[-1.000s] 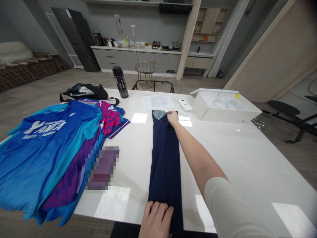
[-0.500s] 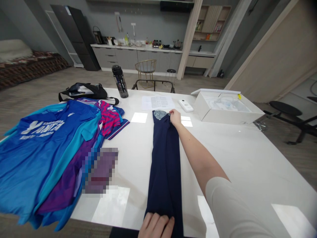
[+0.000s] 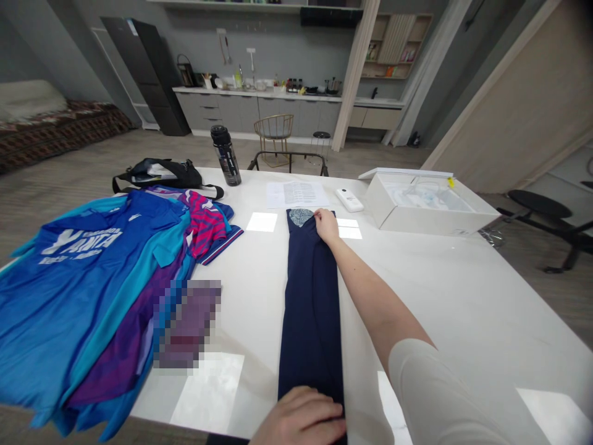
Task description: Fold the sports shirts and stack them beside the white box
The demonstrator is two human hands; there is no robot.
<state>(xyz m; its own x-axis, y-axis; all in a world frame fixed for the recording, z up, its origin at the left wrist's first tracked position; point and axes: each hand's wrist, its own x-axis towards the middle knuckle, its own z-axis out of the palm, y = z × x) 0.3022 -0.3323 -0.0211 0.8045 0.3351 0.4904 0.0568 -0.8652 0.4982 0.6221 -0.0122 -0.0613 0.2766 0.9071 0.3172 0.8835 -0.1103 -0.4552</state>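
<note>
A navy garment [image 3: 311, 309], folded into a long narrow strip, lies lengthwise on the white table [image 3: 445, 290]. My right hand [image 3: 326, 225] reaches to its far end and pinches the fabric beside a pale patterned collar patch [image 3: 300, 216]. At the near end, by the table's front edge, my left hand [image 3: 301, 417] rests on the strip with its fingers curled over the cloth.
A pile of blue, teal, purple and striped shirts [image 3: 102, 272] covers the table's left side. Behind it are a black bag [image 3: 157, 173] and a dark bottle [image 3: 225, 155]. A paper sheet [image 3: 296, 193], a white remote [image 3: 349, 199] and an open white box [image 3: 424, 201] sit at the back.
My left hand has turned and slid right along the near end of the strip. My right hand has stayed at the far end. The view shifted slightly.
</note>
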